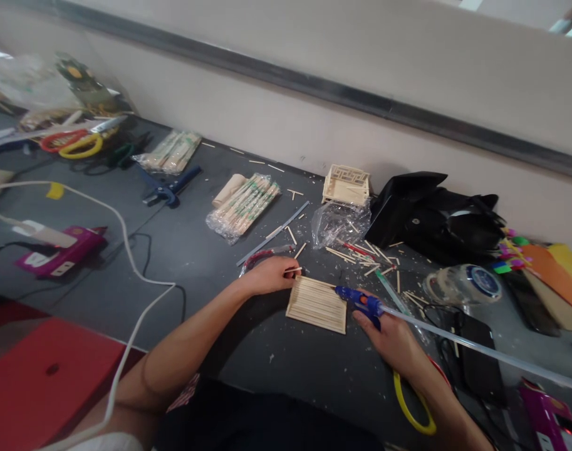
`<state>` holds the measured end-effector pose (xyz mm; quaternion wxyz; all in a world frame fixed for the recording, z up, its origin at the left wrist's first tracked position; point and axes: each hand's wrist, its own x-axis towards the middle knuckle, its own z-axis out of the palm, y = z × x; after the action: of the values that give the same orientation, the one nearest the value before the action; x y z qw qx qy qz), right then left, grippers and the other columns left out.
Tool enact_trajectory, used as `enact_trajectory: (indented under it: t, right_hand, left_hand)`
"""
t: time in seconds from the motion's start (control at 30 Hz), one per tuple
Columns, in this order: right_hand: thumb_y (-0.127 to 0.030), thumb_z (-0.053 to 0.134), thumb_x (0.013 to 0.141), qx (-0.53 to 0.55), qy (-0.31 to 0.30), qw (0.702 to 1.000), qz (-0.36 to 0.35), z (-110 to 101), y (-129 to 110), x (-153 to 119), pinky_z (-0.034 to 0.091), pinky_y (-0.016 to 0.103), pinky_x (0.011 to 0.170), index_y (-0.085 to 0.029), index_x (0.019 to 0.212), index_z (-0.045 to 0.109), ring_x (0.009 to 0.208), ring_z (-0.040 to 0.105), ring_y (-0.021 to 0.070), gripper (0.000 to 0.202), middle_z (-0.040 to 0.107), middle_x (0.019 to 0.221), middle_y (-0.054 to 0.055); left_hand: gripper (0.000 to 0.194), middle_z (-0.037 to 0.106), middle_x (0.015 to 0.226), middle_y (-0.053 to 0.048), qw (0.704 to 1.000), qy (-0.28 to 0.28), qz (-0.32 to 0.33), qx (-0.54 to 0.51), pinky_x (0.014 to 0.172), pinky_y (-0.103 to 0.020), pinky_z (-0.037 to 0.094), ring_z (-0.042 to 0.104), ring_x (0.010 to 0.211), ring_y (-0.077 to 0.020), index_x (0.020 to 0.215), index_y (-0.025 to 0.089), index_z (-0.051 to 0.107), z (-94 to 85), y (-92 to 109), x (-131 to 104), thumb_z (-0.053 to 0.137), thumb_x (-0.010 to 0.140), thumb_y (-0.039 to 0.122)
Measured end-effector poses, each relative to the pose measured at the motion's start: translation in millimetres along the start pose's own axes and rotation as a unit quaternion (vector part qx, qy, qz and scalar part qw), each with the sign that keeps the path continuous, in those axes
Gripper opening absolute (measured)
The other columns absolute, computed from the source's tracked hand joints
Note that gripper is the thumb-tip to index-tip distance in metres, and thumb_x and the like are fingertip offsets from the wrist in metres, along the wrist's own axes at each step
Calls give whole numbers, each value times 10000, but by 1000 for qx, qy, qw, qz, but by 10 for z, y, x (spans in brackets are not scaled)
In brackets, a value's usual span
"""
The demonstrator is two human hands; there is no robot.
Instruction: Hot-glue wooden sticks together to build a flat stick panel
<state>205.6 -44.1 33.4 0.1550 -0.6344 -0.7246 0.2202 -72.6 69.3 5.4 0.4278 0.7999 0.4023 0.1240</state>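
Scissors with a yellow loop (413,410) lie nearest, partly hidden by the right forearm, on a dark grey tabletop (314,382). Just beyond, a flat rectangular panel of thin wooden sticks (317,305) lies in front of the person, between the two hands. The left hand (272,275), at the panel's far left corner, pinches a short wooden stick (292,270) in its fingertips. The right hand (393,335) wraps around a blue hot glue gun (363,302), its nozzle at the panel's far right corner and a long translucent glue stick (478,349) trailing from its back. Farther off are scattered loose sticks (356,255), a clear jar (462,285) on its side, a plastic-wrapped stick bundle (245,207) and a black bag (436,216). Near the wall (267,113) sits a small stick-built model (346,185).
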Motion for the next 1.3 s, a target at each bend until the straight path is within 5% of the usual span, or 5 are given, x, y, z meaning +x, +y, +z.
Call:
enact_trajectory:
  t: [0.17,0.53,0.97,1.3]
  right_hand:
    - [-492,426,922,31,-32,999,1,66,-125,102,553,438,954,-238,1076,705,1119,684,294,407,761,1073,102]
    - [-400,453,931,33,-69,995,-61,267,-360,419,536,385,984,-182,1320,589,1181,653,267,465,674,1295,121]
    - [-342,485,927,-37,14,994,-99,304,-352,232,615,377,836,-187,1341,582,963,740,262,453,756,1106,107]
    - [-314,491,917,2,8,995,-96,306,-391,287,602,323,781,-204,1272,551,919,743,225,377,746,1101,90]
  left_hand:
    - [23,553,677,43,1000,1,4,4,594,-221,331,488,627,-117,737,188,563,3,-11,4,576,749,203]
    - [53,541,680,44,1000,-7,3,8,596,-216,327,475,625,-116,755,182,575,18,-19,15,618,784,182]
    - [11,566,685,34,1000,-11,-15,23,593,-232,305,479,614,-123,777,188,600,-1,23,4,601,786,194]
    - [30,602,741,25,999,-18,-21,39,583,-222,313,503,645,-125,807,189,610,-7,19,11,614,782,203]
